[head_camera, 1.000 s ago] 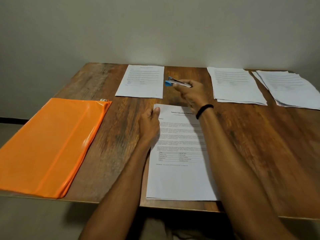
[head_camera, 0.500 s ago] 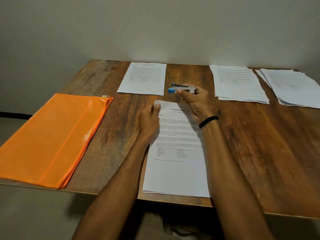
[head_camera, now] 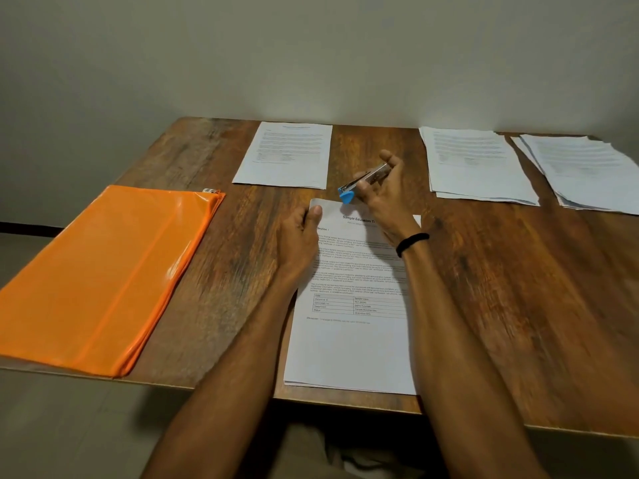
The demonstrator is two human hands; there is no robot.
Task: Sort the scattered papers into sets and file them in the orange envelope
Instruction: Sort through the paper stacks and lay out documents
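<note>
1. Head view: nearest the table's (head_camera: 518,305) front edge lies the near set of papers (head_camera: 349,350), printed side up, with a heading, blocks of text and a small chart; its lower edge lies close to the table's front edge.
2. The left hand (head_camera: 299,240) holds that set at its upper left corner, thumb pressed on top of the sheet; its other fingers are hidden under the hand.
3. The right hand (head_camera: 383,198), with a black band (head_camera: 411,243) on the wrist, is above the set's top edge and grips a stapler (head_camera: 363,183) between thumb and curled fingers, one finger sticking up. The stapler is tilted, blue end down, just beyond the paper's top edge.
4. To the left the orange envelope (head_camera: 103,271) lies flat, its near corner over the table's front edge, well apart from the near set.
5. Farther back, a single printed sheet (head_camera: 287,153) lies near the wall (head_camera: 311,57), left of the stapler.
6. At the far right lie two loose stacks: a middle stack (head_camera: 473,164) and, just beside it, a fanned corner stack (head_camera: 584,171).
</note>
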